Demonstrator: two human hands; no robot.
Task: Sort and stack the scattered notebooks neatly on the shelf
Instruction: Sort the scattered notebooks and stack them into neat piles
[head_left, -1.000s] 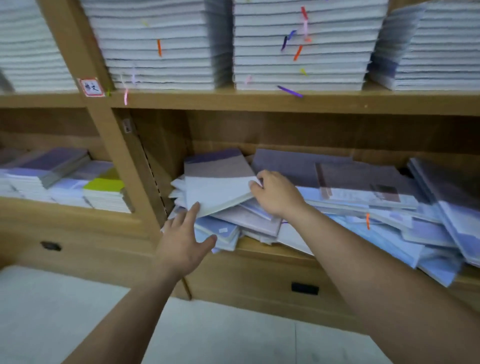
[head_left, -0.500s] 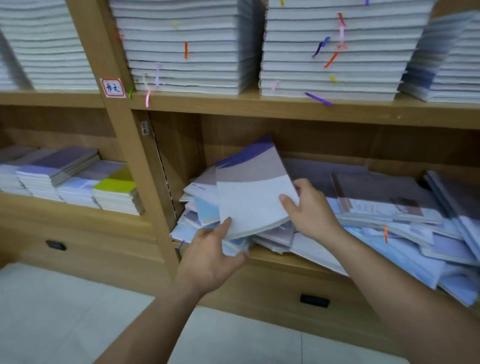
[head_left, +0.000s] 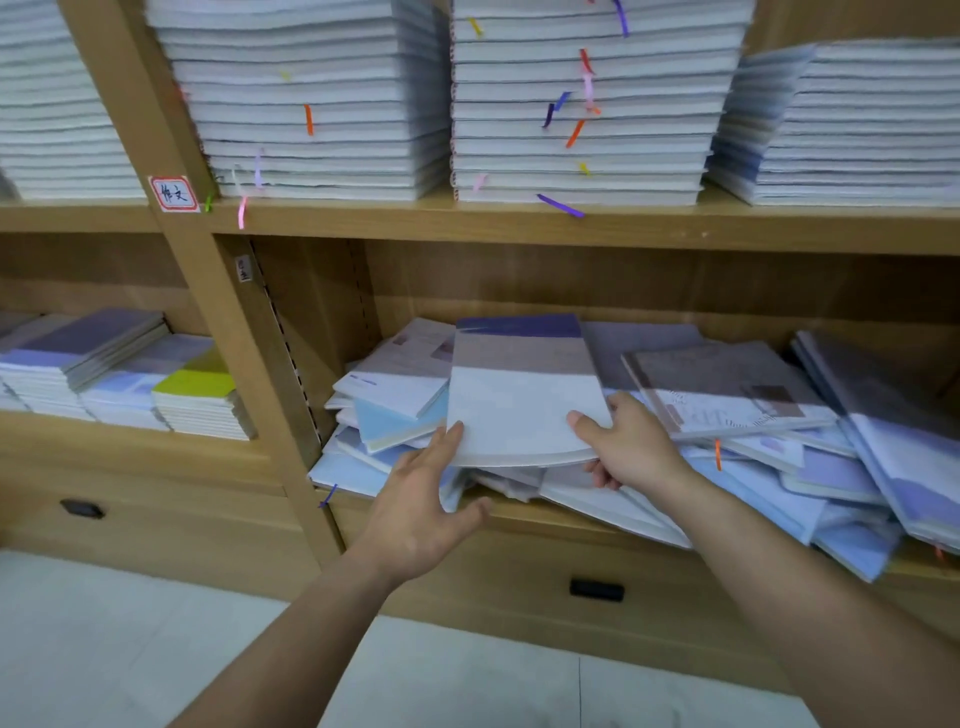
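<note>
Wooden shelf (head_left: 727, 228) unit with pale tiled floor (head_left: 130, 649) down at 6 o'clock. The lower middle bay was a mess: a pile (head_left: 753, 467) of blue and purple notebooks lay slumped over each other, sprawling toward 3 o'clock and hanging past the front edge. One notebook (head_left: 519, 395) sat raised on top of the pile's left part, bowed along its near edge. The right hand (head_left: 631, 447) gripped its near right corner, thumb on the cover and fingers curled underneath. The left hand (head_left: 421, 509) was spread flat, fingertips touching the near left edge and holding nothing. At 12 o'clock tall white stacks (head_left: 322, 104) filled the upper board, with a red-bordered label (head_left: 174, 193) on the upright. Neat low stacks (head_left: 119, 374) sat at 9 o'clock, and a black drawer handle (head_left: 596, 590) showed below.
</note>
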